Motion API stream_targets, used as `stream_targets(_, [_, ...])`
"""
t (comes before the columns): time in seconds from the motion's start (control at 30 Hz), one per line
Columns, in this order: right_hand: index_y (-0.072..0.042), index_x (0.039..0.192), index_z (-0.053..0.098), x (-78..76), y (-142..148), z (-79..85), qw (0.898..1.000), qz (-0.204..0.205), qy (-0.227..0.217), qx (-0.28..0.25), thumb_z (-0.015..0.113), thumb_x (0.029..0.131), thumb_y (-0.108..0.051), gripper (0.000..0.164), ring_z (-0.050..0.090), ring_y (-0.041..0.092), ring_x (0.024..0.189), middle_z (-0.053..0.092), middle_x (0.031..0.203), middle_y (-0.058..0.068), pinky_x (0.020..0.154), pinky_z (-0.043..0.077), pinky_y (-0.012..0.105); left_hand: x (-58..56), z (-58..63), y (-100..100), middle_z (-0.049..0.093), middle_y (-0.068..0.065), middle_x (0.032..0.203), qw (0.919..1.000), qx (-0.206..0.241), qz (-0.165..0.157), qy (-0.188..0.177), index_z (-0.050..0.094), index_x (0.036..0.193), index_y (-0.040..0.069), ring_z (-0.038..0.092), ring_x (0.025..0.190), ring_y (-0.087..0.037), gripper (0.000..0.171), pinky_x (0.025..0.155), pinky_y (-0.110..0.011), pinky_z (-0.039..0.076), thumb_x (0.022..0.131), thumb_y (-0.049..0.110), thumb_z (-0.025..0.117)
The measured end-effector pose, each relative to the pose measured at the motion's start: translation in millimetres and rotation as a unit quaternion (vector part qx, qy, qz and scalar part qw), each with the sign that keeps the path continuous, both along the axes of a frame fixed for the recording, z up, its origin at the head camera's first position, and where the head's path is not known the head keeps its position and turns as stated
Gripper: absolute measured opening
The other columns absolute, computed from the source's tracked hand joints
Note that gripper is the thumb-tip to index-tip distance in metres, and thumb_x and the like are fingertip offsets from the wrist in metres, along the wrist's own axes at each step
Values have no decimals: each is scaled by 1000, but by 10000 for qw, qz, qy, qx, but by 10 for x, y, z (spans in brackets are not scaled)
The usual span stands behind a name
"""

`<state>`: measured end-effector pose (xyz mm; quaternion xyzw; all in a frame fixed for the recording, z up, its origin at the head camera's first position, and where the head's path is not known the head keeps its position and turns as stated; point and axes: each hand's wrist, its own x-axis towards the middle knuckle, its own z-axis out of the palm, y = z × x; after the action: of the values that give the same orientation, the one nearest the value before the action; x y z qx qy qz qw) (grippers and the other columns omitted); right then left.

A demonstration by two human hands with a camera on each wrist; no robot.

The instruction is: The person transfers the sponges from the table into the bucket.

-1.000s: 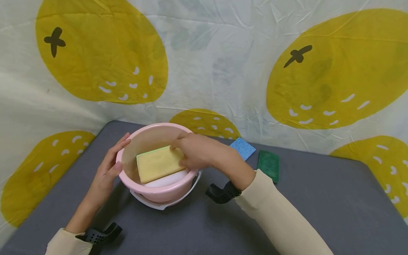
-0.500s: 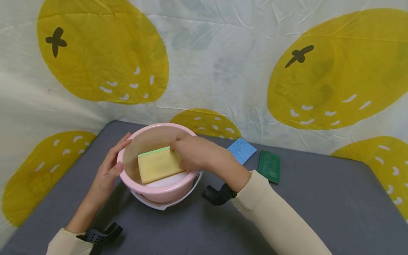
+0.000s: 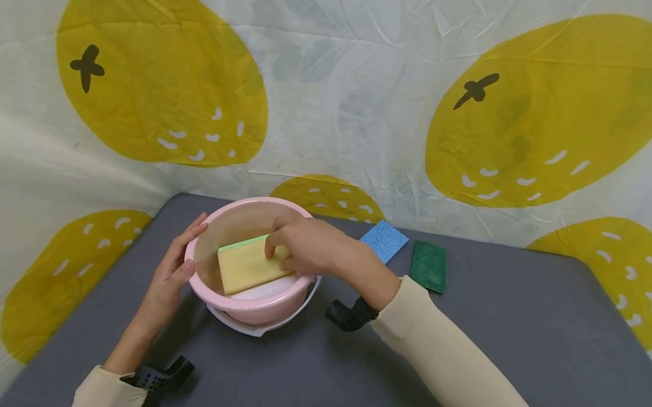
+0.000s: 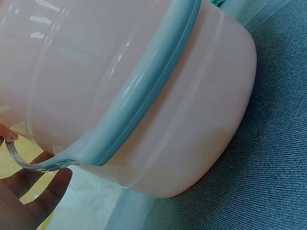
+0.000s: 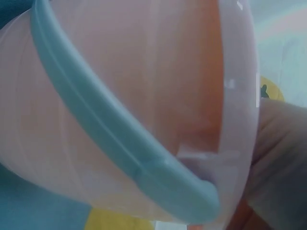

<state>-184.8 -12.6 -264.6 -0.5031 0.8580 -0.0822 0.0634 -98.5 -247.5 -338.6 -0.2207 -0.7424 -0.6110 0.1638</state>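
Observation:
A pink bucket with a pale handle stands on the table, left of the middle. My left hand rests against its left side, fingers fairly straight and tips at the rim. Inside the bucket lies a yellow sponge with a green edge, tilted over a white item. My right hand reaches over the right rim, its curled fingers holding the sponge's right end; some fingertips are hidden. The left wrist view shows the left hand near the handle's joint. In the right wrist view, the bucket wall hides the fingers.
A blue speckled sponge and a green scouring pad lie on the grey table, right of the bucket. Behind the table hangs a pale cloth with big yellow fruit prints.
My right hand has shifted slightly left over the yellow sponge, its index finger now bent more over the sponge's face. The left hand and the bucket have stayed nearly still.

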Motion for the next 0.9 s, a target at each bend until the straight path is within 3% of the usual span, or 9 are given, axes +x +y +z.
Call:
stream_targets(0.3, [-18,101,68,26,10,14,9997,203,137,-21,54,85,-17,20,51,8,82,60,97,-7,72,42,21,2,-17,-4,18,-14,145,10000,-45,6,5,31,135,-1,12,132,-25,47,101,-25,18,88,0,34])
stream_targets(0.5, [-21,107,65,57,66,72,9998,-91,87,-138,56,86,-21,23,52,8,87,58,104,-7,74,42,23,-25,-68,-49,18,-15,145,10000,-11,-19,54,31,135,-1,12,132,-25,48,101,-24,19,87,-2,34])
stream_targets(0.73, [-17,105,65,52,271,117,9947,-107,28,-1020,57,85,-19,22,51,6,86,59,104,-7,73,41,19,-103,-194,-128,19,-12,145,10000,-22,-18,84,31,135,0,12,133,-25,48,102,-26,18,88,3,37])
stream_targets(0.9, [-14,106,65,39,452,96,9855,-84,184,-1684,58,84,-15,22,53,9,84,59,102,-6,71,43,21,-107,-199,-126,18,-11,146,10000,-63,26,13,31,136,1,12,133,-24,48,102,-26,19,88,2,36])
